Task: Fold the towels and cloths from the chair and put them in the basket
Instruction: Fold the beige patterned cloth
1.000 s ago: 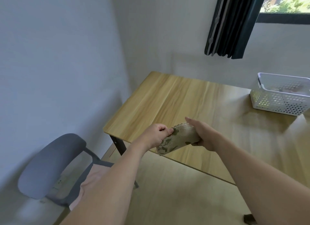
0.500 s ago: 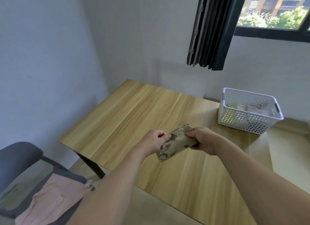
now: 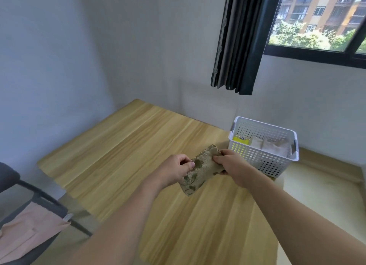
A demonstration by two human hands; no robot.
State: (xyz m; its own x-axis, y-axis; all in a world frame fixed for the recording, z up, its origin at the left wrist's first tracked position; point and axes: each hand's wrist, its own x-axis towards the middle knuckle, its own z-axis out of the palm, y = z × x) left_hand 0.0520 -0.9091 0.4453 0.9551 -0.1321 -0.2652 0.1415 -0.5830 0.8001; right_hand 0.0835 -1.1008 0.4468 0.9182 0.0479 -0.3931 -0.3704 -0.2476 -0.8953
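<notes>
Both hands, left hand and right hand, still grip the folded patterned cloth between them, now carried over the desk nearer the basket just beyond the right hand; placing comes next.

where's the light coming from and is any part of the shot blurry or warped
Head view: daylight enters from the window at upper right; the basket casts a soft shadow on the table; wide-angle lens bends the curtain and walls; hands and cloth look fairly sharp.
</notes>
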